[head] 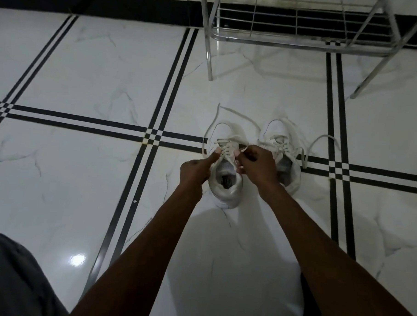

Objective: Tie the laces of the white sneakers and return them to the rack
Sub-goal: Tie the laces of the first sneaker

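Observation:
Two white sneakers stand side by side on the tiled floor, toes pointing away from me. At the left sneaker (226, 182), my left hand (197, 168) grips the left side of the upper, its thumb stretched along the eyelets. My right hand (256, 163) pinches a lace end at the top eyelets of that shoe. Loose loops of its lace (211, 131) trail over the toe and onto the floor. The right sneaker (283, 146) sits untouched, with its untied laces (318, 143) spread to the right.
A chrome wire shoe rack (301, 40) stands just beyond the sneakers, its legs on the floor and its bottom shelf bare. White marble tiles with black stripes (156, 134) cover the floor. My knee in dark fabric (13, 276) is at the lower left.

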